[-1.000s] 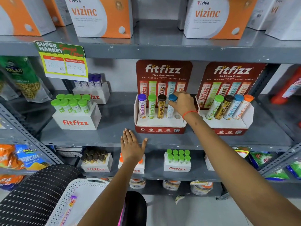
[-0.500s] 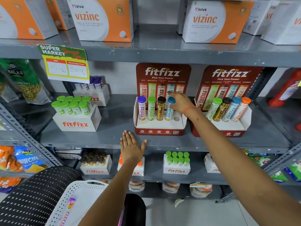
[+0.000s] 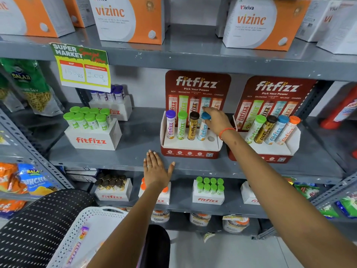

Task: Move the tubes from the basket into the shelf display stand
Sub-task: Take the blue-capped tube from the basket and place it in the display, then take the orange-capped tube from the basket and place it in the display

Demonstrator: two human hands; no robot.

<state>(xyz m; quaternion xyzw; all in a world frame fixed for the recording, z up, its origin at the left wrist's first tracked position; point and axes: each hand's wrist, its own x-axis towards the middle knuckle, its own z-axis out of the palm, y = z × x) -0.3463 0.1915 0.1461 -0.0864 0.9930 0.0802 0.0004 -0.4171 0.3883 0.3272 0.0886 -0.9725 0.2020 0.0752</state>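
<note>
In the middle of the frame the right hand [image 3: 217, 120] reaches to the red display stand [image 3: 190, 151] on the grey shelf [image 3: 135, 157]; its fingers touch the blue cap of the blue tube [image 3: 203, 128], which stands tilted in the fourth hole. The hand hides the side of the cap, so I cannot tell if the fingers really pinch it or only rest on it. To the left of it in the same stand are the purple tube [image 3: 170, 125], the green tube [image 3: 181, 126] and the brown-capped tube [image 3: 193, 126], all seated. The fifth hole [image 3: 211, 138], just right of the blue tube, is open. The left hand [image 3: 156, 171] lies flat and open, fingers spread, on the front edge of the shelf, holding nothing. At the lower left the white basket [image 3: 77, 229] is cut off by the frame edge and partly covered by the left forearm; one tube [image 3: 77, 246] lies inside, its label blurred. A second stand [image 3: 270, 151] on the right holds four tubes.
</note>
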